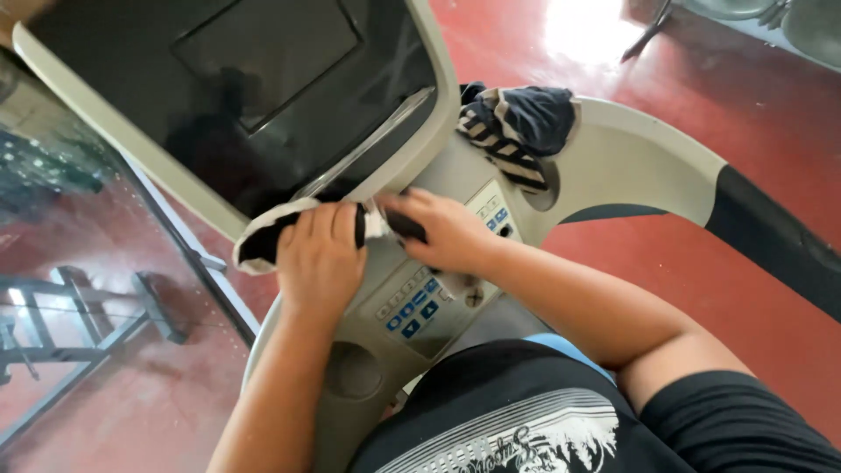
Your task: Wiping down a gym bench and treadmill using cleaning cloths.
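I stand at the beige console (420, 337) of an exercise machine with a large dark screen (236, 96) above it. My left hand (320, 258) presses a black-and-white cloth (263, 236) against the console just below the screen. Close beside it, my right hand (442, 229) grips the other end of the same cloth over the panel. Blue buttons (412, 315) show on the panel just below both hands.
A second bundled cloth (517, 131), dark with stripes, sits in a recess at the console's upper right. A beige and black handrail (701, 188) curves off to the right. Red floor (526, 52) surrounds the machine. A mirror (79, 289) stands at left.
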